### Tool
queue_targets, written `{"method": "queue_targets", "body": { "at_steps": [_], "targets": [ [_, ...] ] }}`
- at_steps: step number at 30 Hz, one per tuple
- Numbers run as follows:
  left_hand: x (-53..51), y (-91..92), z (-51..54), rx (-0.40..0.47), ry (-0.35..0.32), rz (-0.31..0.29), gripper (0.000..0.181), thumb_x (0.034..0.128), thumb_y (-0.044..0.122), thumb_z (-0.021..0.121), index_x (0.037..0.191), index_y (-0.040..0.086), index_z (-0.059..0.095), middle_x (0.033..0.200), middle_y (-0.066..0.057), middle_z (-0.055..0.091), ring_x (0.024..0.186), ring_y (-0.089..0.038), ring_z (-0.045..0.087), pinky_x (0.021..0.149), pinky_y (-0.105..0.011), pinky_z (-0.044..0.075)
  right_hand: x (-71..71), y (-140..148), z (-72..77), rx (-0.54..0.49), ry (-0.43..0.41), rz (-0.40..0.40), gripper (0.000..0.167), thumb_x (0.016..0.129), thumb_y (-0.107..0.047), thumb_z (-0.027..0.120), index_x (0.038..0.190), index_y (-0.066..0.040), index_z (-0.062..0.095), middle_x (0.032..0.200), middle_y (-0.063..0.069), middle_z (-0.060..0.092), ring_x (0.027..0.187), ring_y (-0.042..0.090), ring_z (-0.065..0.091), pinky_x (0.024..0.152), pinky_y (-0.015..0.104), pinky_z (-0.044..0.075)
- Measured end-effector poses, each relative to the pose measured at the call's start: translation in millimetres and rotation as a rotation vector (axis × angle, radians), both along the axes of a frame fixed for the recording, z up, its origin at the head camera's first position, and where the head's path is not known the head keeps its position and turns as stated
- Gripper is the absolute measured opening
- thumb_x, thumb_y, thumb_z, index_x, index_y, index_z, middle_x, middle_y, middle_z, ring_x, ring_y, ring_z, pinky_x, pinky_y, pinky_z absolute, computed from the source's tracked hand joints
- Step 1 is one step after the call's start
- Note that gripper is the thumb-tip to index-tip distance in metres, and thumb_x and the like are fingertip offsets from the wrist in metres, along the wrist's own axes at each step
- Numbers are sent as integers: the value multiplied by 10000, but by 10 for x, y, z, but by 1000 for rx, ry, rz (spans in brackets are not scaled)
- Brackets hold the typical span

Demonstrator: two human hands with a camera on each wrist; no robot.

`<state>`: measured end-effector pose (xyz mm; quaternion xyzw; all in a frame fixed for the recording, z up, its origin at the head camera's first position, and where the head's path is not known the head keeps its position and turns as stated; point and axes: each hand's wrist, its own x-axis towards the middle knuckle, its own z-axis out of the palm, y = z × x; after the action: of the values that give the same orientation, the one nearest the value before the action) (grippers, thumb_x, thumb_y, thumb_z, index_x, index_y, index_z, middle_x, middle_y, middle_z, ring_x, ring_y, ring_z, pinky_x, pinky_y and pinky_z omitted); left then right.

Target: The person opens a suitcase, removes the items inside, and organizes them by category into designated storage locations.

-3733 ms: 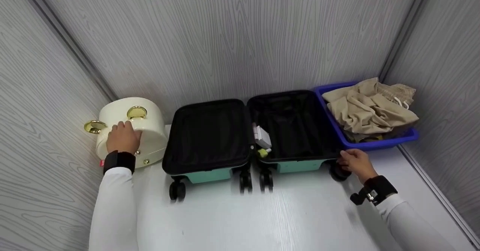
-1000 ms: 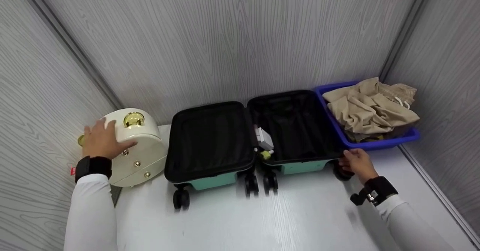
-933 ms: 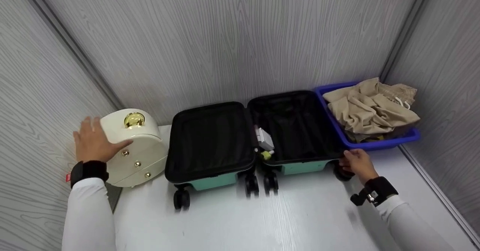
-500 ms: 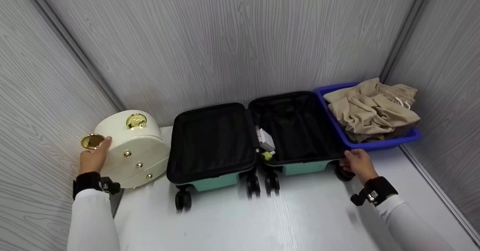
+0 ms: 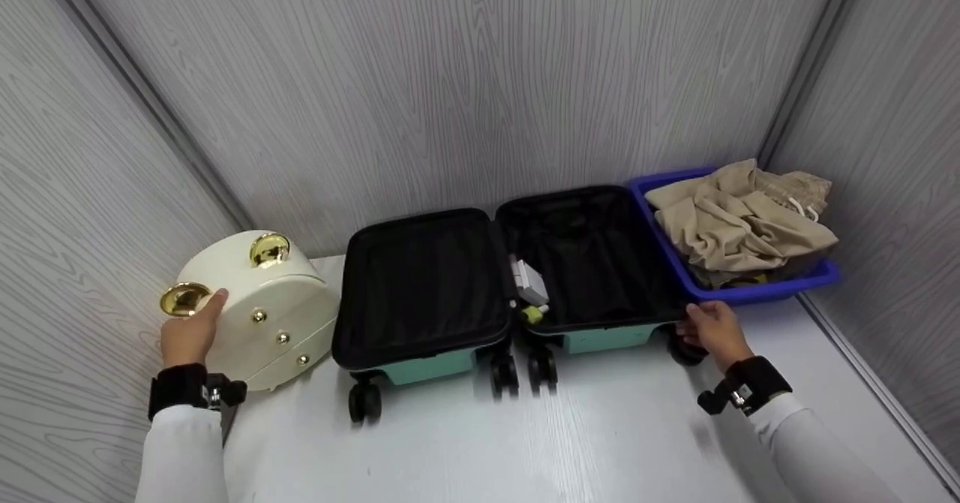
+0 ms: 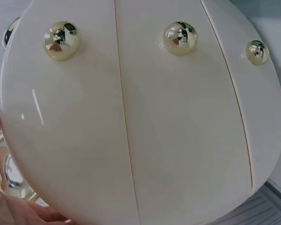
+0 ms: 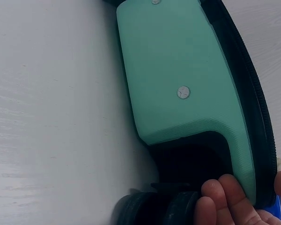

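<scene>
At the left, a cream round drawer box (image 5: 277, 311) has gold ear-shaped pieces and gold knobs; its drawer front fills the left wrist view (image 6: 173, 112). My left hand (image 5: 189, 335) grips its left side beside one gold ear (image 5: 184, 299), thumb on the near side and the other fingers mostly hidden. An open suitcase (image 5: 427, 285) lies in two halves, black inside and mint green outside. My right hand (image 5: 718, 332) pinches the near right corner of its right half: the right wrist view has the thumb on the black rim and fingers (image 7: 234, 199) against the green shell, by a wheel (image 7: 154, 208).
A small white box (image 5: 532, 284) and a yellow-green item (image 5: 532, 314) lie in the right half near the hinge. Against that half stands a blue basket (image 5: 757, 291) holding beige cloth (image 5: 739, 218). Walls enclose the back and both sides of the white surface.
My left hand has left the top of the drawer box, spread over its side, then taken hold near the left ear. The box has shifted toward me and turned. My right hand stays put.
</scene>
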<state>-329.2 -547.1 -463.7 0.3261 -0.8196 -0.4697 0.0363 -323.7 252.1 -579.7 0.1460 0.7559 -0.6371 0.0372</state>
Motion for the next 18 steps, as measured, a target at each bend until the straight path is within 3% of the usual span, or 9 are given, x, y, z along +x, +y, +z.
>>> {"method": "queue_targets", "body": {
  "at_steps": [6, 9, 14, 16, 18],
  "targets": [
    [277, 119, -3, 35, -57, 74, 1333, 906, 829, 596, 1708, -68, 23, 1732, -406, 30, 1603, -588, 126, 1291, -706, 249, 2, -33, 33, -4, 8, -1, 343, 1164, -226, 487, 1356, 49, 417, 973, 3, 696, 828, 61, 736, 797, 259, 641],
    [415, 193, -56, 34, -54, 109, 1359, 889, 854, 602, 1707, -70, 31, 1721, -404, 12, 1591, -605, 81, 1282, -728, 224, 9, -39, 43, -2, 9, -5, 326, 1165, -224, 484, 1339, 45, 422, 946, -7, 702, 820, 63, 732, 789, 262, 642],
    [624, 350, -156, 68, 32, 210, 1436, 869, 809, 689, 1663, -135, -45, 1702, -321, 20, 1589, -507, 109, 1334, -617, 189, 10, -35, 32, -8, 5, 1, 322, 1165, -224, 485, 1335, 44, 425, 935, -22, 706, 822, 58, 734, 792, 262, 644],
    [685, 417, -182, 100, 98, 254, 1429, 859, 757, 749, 1657, -111, -58, 1693, -261, 39, 1589, -454, 132, 1355, -547, 177, 6, -27, 26, -8, 4, 0, 315, 1166, -225, 485, 1328, 38, 426, 931, -32, 702, 818, 52, 736, 787, 254, 642],
    [730, 456, -189, 111, 192, 290, 1337, 871, 688, 780, 1658, -90, 28, 1698, -242, 89, 1584, -427, 178, 1357, -498, 185, 0, -19, 22, -9, 5, -3, 307, 1165, -221, 486, 1320, 38, 427, 924, -43, 698, 807, 49, 735, 775, 246, 640]
  ]
}}
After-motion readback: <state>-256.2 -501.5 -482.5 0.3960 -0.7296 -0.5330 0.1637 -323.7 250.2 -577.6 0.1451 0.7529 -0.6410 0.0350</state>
